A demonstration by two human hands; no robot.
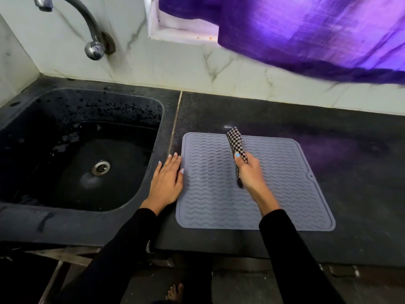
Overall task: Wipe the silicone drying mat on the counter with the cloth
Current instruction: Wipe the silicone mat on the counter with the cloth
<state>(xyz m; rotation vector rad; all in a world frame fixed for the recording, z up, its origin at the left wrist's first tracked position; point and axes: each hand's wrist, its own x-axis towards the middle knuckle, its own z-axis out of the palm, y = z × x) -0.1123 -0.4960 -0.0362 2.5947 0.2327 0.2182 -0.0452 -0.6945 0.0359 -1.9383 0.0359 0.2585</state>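
On the dark stone counter [285, 115] I see the grey silicone drying mat [274, 194] lying flat, its wavy ribs running across, its near edge close to the counter's front. Left of it, set into the same counter, is a black sink [72, 102] with a metal drain [101, 167] and wet patches on its walls and floor. A curved metal tap [87, 29] comes out of the marbled white wall [186, 69] above the sink. A purple cloth or curtain [306, 34] hangs in front of the window recess at upper right, over the back of the counter but well above the mat; nothing lies on the mat apart from my hands and the cloth. A pale seam in the counter runs between sink and mat.

My left hand [167, 181] lies flat with fingers straight and slightly spread, palm down on the counter strip beside the sink, its thumb side touching the mat's left border. My right hand [248, 170] is closed around a bunched black-and-white checked cloth [235, 141], thumb pressed against it; the cloth's upper end sticks out toward the mat's far edge and a short tail shows below the fist. I cannot tell whether the cloth touches the mat. Both forearms wear black sleeves [289, 249].
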